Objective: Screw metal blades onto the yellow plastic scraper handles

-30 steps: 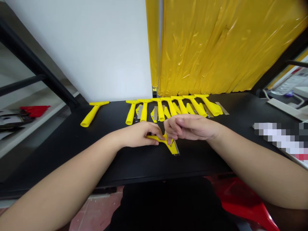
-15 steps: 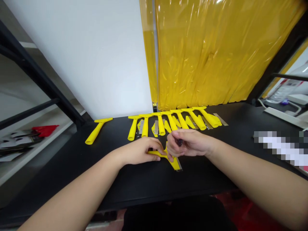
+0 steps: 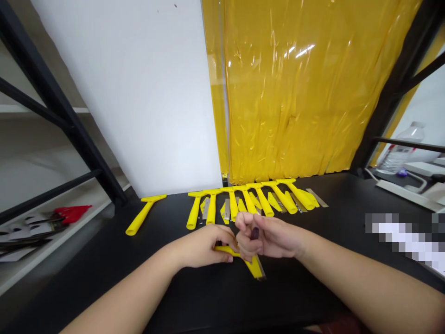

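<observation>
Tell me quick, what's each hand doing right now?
Left hand: closed, holding the yellow scraper by its handle.
Right hand: closed around a dark object, mostly hidden, at the scraper's head.

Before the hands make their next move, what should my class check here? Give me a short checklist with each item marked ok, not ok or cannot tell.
1. Left hand grips the scraper: ok, thumb and fingers close on its handle.
2. Right hand holds the tool: ok, its dark end shows among curled fingers.
3. Tool's far end touches the scraper: cannot tell, the hand hides it.
4. Scraper's head fully visible: not ok, the right hand covers part.
5. Blade lies along the head's edge: ok, where visible.
6. Lone handle lies apart from the row: ok, off to its left.
</observation>
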The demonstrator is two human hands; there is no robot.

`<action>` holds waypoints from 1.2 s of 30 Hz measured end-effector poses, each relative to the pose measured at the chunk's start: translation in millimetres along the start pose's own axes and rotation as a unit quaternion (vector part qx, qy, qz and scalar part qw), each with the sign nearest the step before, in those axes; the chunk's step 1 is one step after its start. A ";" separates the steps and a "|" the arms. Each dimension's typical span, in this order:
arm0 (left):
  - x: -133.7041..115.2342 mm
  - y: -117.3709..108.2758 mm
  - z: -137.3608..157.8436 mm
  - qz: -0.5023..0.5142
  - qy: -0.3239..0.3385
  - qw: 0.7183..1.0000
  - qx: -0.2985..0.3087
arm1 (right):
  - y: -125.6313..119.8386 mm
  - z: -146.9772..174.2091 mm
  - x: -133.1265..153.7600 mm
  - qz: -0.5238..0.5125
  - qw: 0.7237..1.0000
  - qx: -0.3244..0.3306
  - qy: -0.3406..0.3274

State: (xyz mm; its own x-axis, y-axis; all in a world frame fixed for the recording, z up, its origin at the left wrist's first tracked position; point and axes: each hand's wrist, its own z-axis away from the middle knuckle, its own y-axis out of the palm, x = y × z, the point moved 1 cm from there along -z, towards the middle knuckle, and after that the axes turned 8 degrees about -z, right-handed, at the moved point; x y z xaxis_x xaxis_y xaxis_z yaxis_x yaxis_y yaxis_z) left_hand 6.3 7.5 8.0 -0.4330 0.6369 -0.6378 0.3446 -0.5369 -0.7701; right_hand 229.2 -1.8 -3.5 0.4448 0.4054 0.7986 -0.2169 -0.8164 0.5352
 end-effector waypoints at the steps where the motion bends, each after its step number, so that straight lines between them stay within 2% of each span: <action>1: 0.7 0.2 -0.1 0.003 0.006 1.000 0.000 | 1.0 -0.1 -0.3 -0.002 1.000 -0.014 0.006; 4: 3.5 0.8 -1.2 0.006 0.029 1.000 0.004 | 1.5 1.2 1.8 0.004 0.998 -0.065 -0.008; 7: 6.8 1.6 -2.2 0.000 0.033 0.999 0.001 | -2.3 2.3 4.3 0.018 0.996 -0.080 -0.037; 13: 6.9 1.8 -1.2 -0.018 0.022 1.000 0.000 | -0.9 2.7 2.4 0.014 1.000 0.001 -0.005; 16: 5.5 1.5 -1.3 -0.014 0.020 1.000 0.001 | 3.9 4.5 3.2 0.015 1.000 -0.012 0.006; 21: 4.6 1.8 -2.0 -0.003 0.023 1.000 0.006 | -0.8 6.3 5.4 0.042 0.997 -0.051 -0.026; 25: 4.8 2.0 -1.1 -0.006 0.011 1.000 0.001 | -6.5 5.9 3.3 0.031 0.999 -0.029 -0.009; 29: 2.1 1.1 -0.4 -0.016 0.006 1.000 -0.001 | -0.5 6.6 1.6 0.001 1.000 0.004 0.014; 36: -2.7 -0.5 -0.5 -0.011 0.006 1.000 0.005 | -1.3 9.5 5.0 0.018 1.000 0.002 0.007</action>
State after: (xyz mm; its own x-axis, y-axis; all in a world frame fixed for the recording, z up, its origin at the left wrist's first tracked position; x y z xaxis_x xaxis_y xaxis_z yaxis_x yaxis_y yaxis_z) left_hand 7.8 6.3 10.1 -0.4298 0.6551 -0.6213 0.3274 -0.5282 -0.7835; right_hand 239.9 -2.7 -2.8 0.4243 0.3811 0.8214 -0.2301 -0.8320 0.5048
